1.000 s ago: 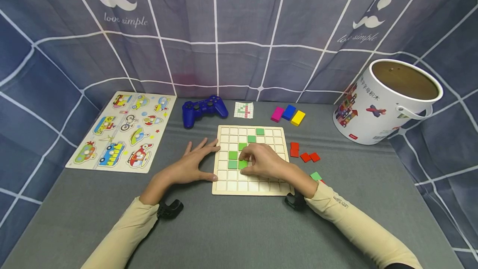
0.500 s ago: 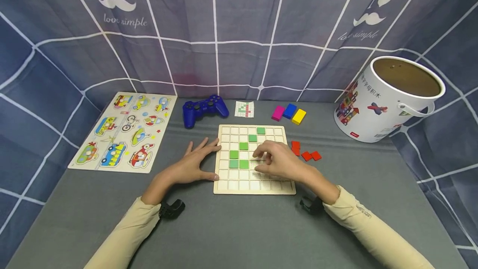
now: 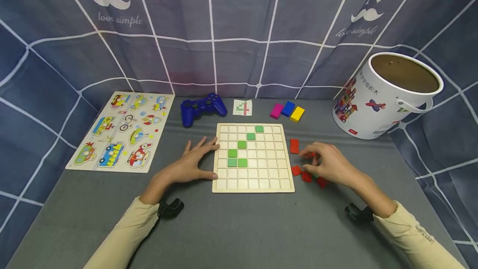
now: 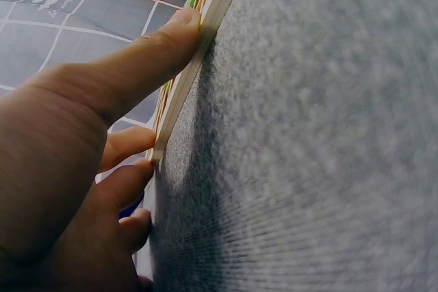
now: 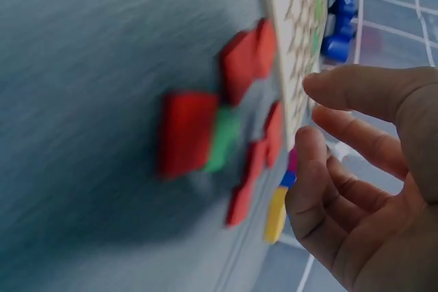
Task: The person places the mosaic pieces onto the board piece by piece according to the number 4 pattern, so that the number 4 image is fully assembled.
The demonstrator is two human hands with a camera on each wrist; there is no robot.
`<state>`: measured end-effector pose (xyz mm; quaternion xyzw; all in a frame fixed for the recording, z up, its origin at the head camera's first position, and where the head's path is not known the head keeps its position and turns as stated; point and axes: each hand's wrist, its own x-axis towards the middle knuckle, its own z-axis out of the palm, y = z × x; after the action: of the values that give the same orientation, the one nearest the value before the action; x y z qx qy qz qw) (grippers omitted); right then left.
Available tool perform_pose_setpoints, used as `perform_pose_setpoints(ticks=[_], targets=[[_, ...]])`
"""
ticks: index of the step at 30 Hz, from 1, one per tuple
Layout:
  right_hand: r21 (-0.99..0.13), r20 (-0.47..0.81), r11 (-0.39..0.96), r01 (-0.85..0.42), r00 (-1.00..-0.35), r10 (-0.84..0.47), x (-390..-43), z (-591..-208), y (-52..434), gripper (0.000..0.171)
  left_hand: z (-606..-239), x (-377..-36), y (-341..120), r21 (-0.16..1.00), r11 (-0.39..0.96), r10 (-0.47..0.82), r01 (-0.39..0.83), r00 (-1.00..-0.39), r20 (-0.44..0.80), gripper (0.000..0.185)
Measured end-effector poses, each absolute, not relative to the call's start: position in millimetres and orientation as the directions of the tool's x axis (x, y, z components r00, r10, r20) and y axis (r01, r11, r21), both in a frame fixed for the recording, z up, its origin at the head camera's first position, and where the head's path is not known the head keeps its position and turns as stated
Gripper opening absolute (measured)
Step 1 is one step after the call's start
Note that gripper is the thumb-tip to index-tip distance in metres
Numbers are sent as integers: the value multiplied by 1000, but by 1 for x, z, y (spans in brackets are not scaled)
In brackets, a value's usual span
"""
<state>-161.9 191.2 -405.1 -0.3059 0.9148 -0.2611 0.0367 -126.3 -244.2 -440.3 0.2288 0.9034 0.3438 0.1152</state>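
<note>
A wooden grid board lies on the grey table with several green square tiles in its cells. My left hand rests at the board's left edge; in the left wrist view its straight thumb and fingertips touch the board's side. To the board's right, my right hand hovers over scattered red tiles, partly covering them. The right wrist view shows its thumb and bent fingers apart with nothing between them. There, a green tile lies partly behind a red tile.
Behind the board lie a blue game controller, a small pattern card and magenta, blue and yellow blocks. A vehicle puzzle board is at left. A white bucket stands back right, before a checked curtain.
My right hand has moved right, off the board to the loose red tiles. The green tiles on the board remain in place, and my left hand stays at the board's edge.
</note>
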Motion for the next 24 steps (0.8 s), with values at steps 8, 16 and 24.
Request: perform_pose_setpoints(ticks=[8, 16, 24], targets=[[-496, 11, 719, -487, -831, -556, -155, -412, 218, 26, -441, -128, -244, 664, 672, 483, 327, -873, -59, 92], [-472, 61, 720, -509, -833, -550, -161, -424, 220, 12, -443, -127, -245, 661, 672, 478, 333, -877, -44, 93], [-430, 68, 723, -540, -819, -570, -158, -424, 224, 21, -443, -128, -244, 661, 669, 485, 339, -874, -43, 93]])
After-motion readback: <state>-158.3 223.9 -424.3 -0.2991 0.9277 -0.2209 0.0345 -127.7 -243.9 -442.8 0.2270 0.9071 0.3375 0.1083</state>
